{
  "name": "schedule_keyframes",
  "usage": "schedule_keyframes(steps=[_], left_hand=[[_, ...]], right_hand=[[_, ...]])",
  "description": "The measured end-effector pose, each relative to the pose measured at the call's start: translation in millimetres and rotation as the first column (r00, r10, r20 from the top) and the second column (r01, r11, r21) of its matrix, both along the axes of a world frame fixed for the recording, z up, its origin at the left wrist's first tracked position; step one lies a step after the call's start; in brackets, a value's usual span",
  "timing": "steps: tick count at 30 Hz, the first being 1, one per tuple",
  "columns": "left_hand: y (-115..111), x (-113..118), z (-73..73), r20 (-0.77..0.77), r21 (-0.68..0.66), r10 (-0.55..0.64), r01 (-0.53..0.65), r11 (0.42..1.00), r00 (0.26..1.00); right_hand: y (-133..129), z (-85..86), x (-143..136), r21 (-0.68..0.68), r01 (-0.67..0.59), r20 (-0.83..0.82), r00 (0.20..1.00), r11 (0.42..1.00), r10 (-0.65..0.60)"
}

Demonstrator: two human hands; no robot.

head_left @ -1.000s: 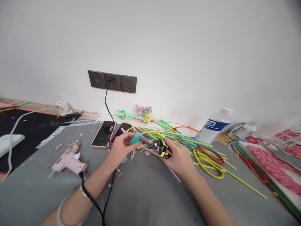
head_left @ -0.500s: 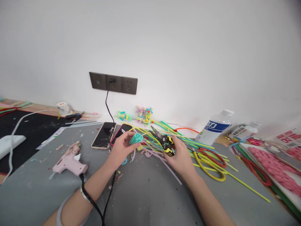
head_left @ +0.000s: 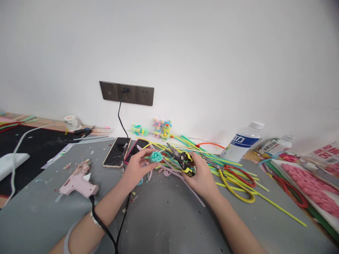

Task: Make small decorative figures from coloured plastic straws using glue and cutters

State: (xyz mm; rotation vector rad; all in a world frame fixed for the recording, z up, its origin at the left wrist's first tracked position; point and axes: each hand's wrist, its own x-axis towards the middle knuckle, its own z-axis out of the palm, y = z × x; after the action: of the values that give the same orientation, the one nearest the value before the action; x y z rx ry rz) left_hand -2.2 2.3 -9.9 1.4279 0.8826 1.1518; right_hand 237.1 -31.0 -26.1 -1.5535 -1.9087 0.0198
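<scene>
Fingertips of left hand point(head_left: 136, 165) pinch teal pompom point(head_left: 155, 156), held above grey mat point(head_left: 164, 218). Right hand point(head_left: 201, 176) wraps yellow-black cutters point(head_left: 182, 161), blades parted, pointing toward 10 o'clock at pompom. Colourful strips point(head_left: 212, 158) at 2 o'clock; pink glue gun point(head_left: 78, 180) at 9 o'clock.

Fuzzy teal tuft point(head_left: 155, 156), matt grey tabletop point(head_left: 169, 218), glossy plastic bottle point(head_left: 241, 141), metal-bladed pliers point(head_left: 180, 160)

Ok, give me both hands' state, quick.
Left hand: holding the teal ball.
Right hand: holding the cutters.
</scene>
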Motion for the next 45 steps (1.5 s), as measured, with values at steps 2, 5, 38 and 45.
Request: schedule_keyframes(steps=[2,5,38,45], left_hand=[[-1,0,1.9,-0.009,-0.021,0.012,-0.012,1.0,1.0],[-2,1,6.1,-0.026,-0.058,0.026,-0.028,0.998,0.999],[4,-3,-4.7,-0.117,0.13,0.124,-0.108,0.986,0.985],[3,-2,-2.7,-0.141,0.118,0.135,-0.119,0.986,0.981]], right_hand=[[0,-0.1,-1,0.006,-0.002,0.004,1.0,1.0,0.002],[0,0.5,-2,0.015,-0.006,0.001,1.0,1.0,0.006],[-6,6.9,-7,0.04,-0.044,0.24,0.97,0.998,0.033],[-6,8.6,-7,0.054,-0.047,0.222,0.975,0.997,0.034]])
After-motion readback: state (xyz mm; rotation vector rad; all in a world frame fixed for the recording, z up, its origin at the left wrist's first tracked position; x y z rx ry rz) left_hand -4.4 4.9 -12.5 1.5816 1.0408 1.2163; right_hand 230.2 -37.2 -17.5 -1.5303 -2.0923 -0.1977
